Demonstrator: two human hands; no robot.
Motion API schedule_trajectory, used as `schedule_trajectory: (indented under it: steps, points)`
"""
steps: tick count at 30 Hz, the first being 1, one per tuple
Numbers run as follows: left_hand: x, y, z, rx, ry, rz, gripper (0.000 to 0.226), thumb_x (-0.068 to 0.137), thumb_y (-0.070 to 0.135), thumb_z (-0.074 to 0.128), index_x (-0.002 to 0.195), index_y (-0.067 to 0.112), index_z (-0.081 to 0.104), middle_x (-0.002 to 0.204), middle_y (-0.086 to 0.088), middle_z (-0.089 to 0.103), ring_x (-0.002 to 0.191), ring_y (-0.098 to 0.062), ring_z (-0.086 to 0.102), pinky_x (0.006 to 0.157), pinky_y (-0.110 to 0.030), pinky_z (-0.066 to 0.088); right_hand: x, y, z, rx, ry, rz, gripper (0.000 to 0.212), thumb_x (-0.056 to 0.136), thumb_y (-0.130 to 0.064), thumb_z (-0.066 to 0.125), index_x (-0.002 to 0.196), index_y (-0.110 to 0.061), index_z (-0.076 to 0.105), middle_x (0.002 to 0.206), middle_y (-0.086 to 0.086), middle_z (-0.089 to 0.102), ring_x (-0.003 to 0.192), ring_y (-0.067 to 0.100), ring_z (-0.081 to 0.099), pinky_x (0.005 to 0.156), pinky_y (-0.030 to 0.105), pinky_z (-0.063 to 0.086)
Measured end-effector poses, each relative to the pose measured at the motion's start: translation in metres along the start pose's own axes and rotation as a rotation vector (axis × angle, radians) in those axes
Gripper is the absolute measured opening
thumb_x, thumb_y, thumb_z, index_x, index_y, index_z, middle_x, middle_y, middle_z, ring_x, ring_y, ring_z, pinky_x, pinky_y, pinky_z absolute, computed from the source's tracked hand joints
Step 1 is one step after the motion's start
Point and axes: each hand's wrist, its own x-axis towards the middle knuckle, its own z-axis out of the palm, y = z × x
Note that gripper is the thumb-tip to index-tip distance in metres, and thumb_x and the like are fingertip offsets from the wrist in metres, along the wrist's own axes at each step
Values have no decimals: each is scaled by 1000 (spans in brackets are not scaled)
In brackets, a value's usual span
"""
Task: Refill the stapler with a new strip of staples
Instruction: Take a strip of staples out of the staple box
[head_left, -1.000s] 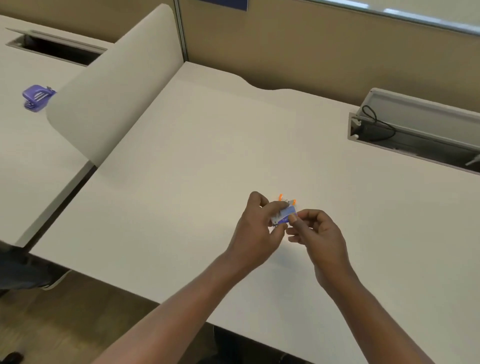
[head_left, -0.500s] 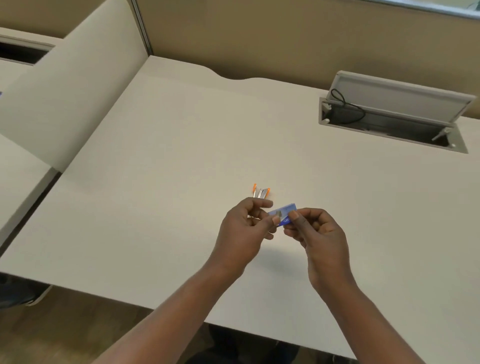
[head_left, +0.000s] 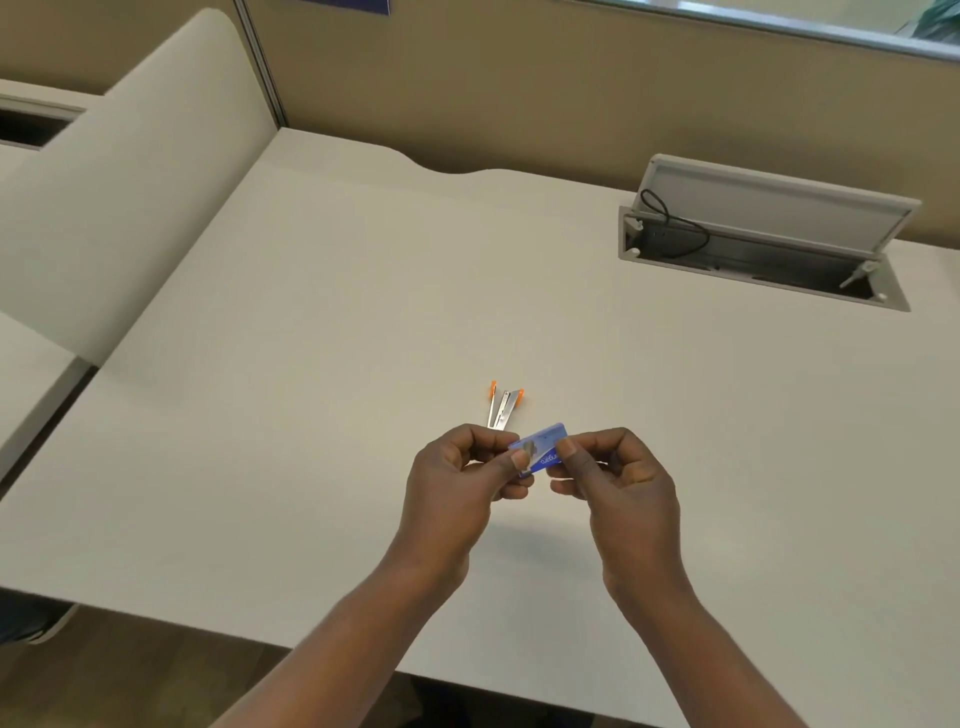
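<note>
Head view: both hands, left hand (head_left: 457, 483) and right hand (head_left: 618, 483), pinch the blue staple box (head_left: 540, 449) in their fingers; opened stapler (head_left: 503, 408) lies just beyond on the table (head_left: 311, 364), apparently unloaded.

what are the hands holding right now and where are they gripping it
Both hold a small blue staple box: the left hand pinches its near-left end, the right hand its right end. The opened stapler lies unheld on the desk.
</note>
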Motion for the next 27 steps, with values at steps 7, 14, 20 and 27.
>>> schedule_trajectory:
  steps: [7, 14, 20, 27]
  points:
    - [6, 9, -8, 67, -44, 7, 7, 89, 4, 73, 96, 3, 74, 90, -14, 78, 71, -20, 73, 67, -24, 58, 3, -7, 2, -100, -60, -51, 19, 88, -20, 80, 82, -27, 64, 83, 3, 77, 76, 19, 77, 62, 23, 59]
    - [5, 11, -9, 43, -30, 5, 6, 89, 4, 73, 95, 4, 74, 88, -15, 77, 72, -22, 74, 69, -27, 60, 6, -9, 9, 10, -31, 10, 13, 87, -17, 79, 78, -19, 70, 81, 4, 77, 72, 22, 76, 68, 23, 59]
    - [6, 13, -13, 40, -14, 5, 6, 89, 7, 74, 95, 7, 74, 87, -12, 77, 72, -22, 74, 67, -23, 59, 7, -8, 14, 25, -48, 45, 12, 89, -18, 76, 83, -12, 68, 84, 4, 77, 76, 24, 78, 72, 28, 61]
    - [10, 17, -12, 73, -6, 3, 5, 90, 9, 74, 95, 8, 73, 86, -8, 78, 72, -20, 75, 65, -20, 57, 10, -11, 17, -72, -77, -34, 13, 90, -26, 76, 85, -25, 64, 88, -3, 77, 75, 21, 79, 68, 26, 62]
